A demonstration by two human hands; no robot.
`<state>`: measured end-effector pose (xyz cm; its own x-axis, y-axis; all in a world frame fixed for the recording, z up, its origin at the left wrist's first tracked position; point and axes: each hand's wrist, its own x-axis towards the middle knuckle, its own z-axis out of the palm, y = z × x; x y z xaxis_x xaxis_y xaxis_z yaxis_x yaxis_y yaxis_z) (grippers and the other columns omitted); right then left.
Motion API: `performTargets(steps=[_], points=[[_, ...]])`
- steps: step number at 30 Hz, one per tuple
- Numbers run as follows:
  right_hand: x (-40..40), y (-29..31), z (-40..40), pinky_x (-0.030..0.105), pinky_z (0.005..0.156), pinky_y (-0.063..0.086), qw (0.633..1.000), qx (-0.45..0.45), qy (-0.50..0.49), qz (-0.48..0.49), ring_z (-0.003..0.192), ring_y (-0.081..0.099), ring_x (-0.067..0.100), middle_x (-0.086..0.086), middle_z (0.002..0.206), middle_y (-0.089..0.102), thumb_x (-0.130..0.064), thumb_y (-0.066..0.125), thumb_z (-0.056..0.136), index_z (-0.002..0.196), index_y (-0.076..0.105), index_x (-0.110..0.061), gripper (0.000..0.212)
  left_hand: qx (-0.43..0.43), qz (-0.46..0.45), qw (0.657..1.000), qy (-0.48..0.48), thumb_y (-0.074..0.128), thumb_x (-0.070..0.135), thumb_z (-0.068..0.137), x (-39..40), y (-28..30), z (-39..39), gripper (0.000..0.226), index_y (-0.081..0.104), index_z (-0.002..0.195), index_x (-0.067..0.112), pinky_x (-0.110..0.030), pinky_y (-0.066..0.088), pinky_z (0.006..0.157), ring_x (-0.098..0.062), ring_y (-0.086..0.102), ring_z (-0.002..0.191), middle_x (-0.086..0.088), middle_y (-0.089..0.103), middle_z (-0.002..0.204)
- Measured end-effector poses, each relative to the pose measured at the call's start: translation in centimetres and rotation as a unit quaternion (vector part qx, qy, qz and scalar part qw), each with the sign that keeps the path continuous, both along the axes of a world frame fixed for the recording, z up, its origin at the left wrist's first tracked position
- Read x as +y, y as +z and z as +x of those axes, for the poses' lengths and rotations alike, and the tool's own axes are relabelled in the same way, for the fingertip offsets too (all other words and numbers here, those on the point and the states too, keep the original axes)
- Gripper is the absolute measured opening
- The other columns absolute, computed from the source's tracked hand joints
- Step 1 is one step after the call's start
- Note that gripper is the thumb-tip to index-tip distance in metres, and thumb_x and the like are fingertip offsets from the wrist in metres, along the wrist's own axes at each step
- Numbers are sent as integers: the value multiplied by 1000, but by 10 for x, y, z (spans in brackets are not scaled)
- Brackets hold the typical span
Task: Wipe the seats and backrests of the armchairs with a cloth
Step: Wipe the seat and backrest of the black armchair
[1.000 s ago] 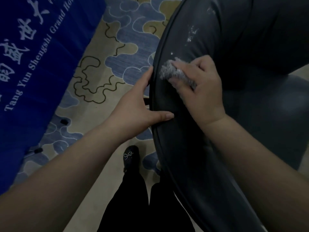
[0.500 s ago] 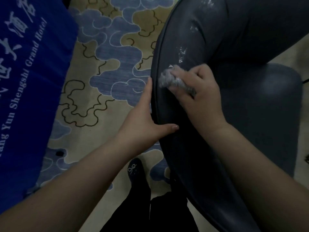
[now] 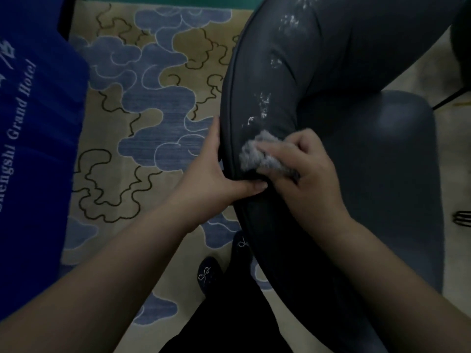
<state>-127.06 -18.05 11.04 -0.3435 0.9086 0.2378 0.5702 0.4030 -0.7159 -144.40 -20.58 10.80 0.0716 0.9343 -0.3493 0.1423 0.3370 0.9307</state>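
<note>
The right hand (image 3: pixel 305 174) is gripping a bunched grey cloth (image 3: pixel 257 154), pressing it on the armchair backrest (image 3: pixel 305 80) just inside its piped rim. The left hand (image 3: pixel 216 179) is clasping that rim, thumb lying over the top edge, just beside the cloth. White smears (image 3: pixel 263 105) are running further up the backrest. Patterned carpet (image 3: pixel 153 110) is lying open to the left, up to a blue banner (image 3: pixel 38 149).
</note>
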Motion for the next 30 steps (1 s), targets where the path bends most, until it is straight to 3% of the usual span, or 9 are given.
performTargets(steps=[4,8,12,16,20,24,30], points=[[23,3,-9,20,73,41,999,-9,25,22,80,48,18,12,87,47,-11,75,77,110,71,-14,33,22,-10,1000,-6,89,38,55,6,3,-3,126,6,151,44,-36,46,103,3,44,128,24,44,141],[51,1,-23,28,74,44,999,-13,4,51,80,50,25,15,88,49,-13,74,79,111,71,-14,32,56,-22,998,-11,82,57,42,10,8,-8,131,3,146,53,-32,47,100,6,45,125,50,35,117],[20,-4,-4,27,73,44,999,9,13,35,82,48,19,3,91,45,-12,72,79,114,68,-21,36,72,11,997,-37,81,54,45,20,19,-11,106,13,123,77,-19,48,87,15,53,110,56,42,113],[53,-4,-16,36,75,47,998,-5,-3,54,82,50,23,5,89,45,-18,73,80,113,70,-17,33,57,20,998,-34,89,34,58,24,15,-12,108,14,126,72,-22,55,84,13,57,104,55,44,112],[69,-7,-19,40,75,48,997,7,-25,74,83,50,24,7,90,46,-19,71,82,114,69,-17,33,41,12,999,-23,83,45,52,30,17,-14,104,19,130,70,-14,53,78,17,55,104,57,42,113],[37,-10,-6,37,75,47,999,22,-4,49,84,51,22,6,92,48,-16,72,81,115,68,-21,34,40,10,999,-17,86,44,56,35,19,-12,105,18,131,72,-25,55,85,12,55,111,51,41,122],[95,-7,-25,37,76,47,996,19,-24,78,81,51,25,12,88,49,-22,71,83,113,70,-16,31,56,0,998,-20,88,33,59,37,16,-14,113,17,143,59,-30,56,85,11,57,107,50,41,123]])
